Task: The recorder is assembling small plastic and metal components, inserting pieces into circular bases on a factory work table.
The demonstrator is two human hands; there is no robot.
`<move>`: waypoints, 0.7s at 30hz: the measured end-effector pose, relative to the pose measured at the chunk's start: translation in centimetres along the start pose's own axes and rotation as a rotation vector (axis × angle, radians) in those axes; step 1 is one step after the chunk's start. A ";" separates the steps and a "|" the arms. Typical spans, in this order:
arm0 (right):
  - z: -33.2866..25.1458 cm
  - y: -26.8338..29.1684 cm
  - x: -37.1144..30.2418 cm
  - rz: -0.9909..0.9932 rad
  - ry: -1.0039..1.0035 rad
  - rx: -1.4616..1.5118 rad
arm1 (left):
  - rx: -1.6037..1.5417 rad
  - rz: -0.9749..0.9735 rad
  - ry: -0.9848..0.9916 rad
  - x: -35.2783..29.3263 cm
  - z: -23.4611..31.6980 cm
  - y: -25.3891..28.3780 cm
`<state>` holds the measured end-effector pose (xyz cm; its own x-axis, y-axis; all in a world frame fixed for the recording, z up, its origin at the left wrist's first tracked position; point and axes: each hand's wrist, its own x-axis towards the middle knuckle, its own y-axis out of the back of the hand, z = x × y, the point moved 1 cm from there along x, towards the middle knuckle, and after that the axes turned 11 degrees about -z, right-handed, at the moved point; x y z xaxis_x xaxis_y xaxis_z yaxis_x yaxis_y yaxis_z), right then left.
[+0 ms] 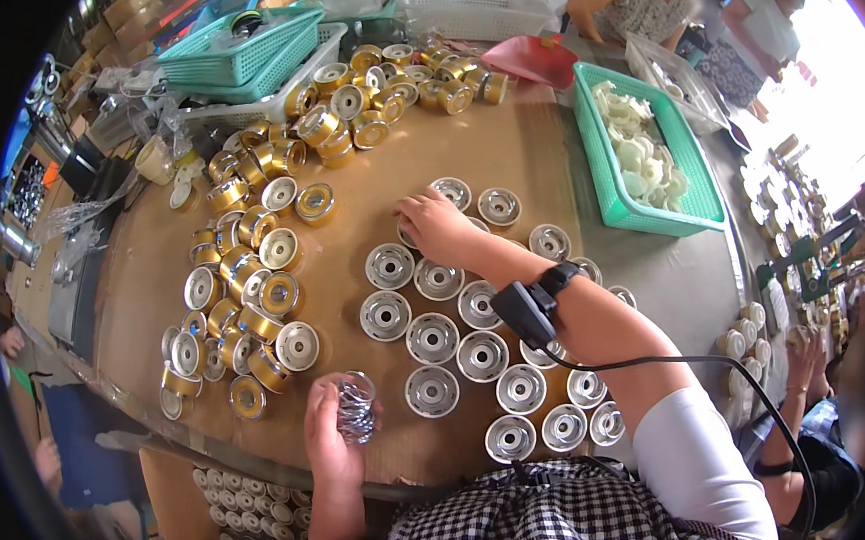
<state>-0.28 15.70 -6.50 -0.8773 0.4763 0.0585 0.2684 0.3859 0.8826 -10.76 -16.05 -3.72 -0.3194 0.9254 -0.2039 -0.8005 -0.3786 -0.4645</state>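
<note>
My left hand (334, 434), near the front edge of the table, is closed around a stack of thin shiny metal rings (356, 408). My right hand (435, 228) reaches across to the far left of a group of round white-rimmed parts (433, 339) with silvery insides and a hole in the middle. Its fingers are bent down over one of those parts, which it mostly covers; what the fingertips hold, if anything, is hidden. The round parts lie flat, open side up, in loose rows under and around my right forearm.
Many gold-banded round parts (279, 248) lie heaped along the table's left and far side. A green basket (702, 211) of white plastic pieces stands far right, near a red dustpan (534, 58). Teal baskets (229, 55) are stacked far left. A black cable (682, 360) crosses my right arm. Other people sit around.
</note>
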 end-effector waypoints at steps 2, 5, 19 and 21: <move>0.1 -0.1 0.5 -0.058 -0.051 -0.076 | 0.203 0.090 -0.108 0.6 0.3 -0.6; -0.3 0.2 0.2 -0.134 -0.093 -0.230 | 0.909 0.058 -0.334 1.5 -0.8 0.9; 10.2 15.4 -26.4 0.394 -0.803 -0.543 | 1.398 0.080 -0.772 2.0 1.0 -2.6; 11.3 14.7 -29.2 0.397 -0.708 -0.464 | 1.295 -0.023 -0.728 3.1 2.2 -5.8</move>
<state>33.72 16.36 -0.52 -0.2676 0.9350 0.2328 0.1773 -0.1897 0.9657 -8.20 -10.92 0.26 -0.1649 0.8828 0.4399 -0.5680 -0.4496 0.6894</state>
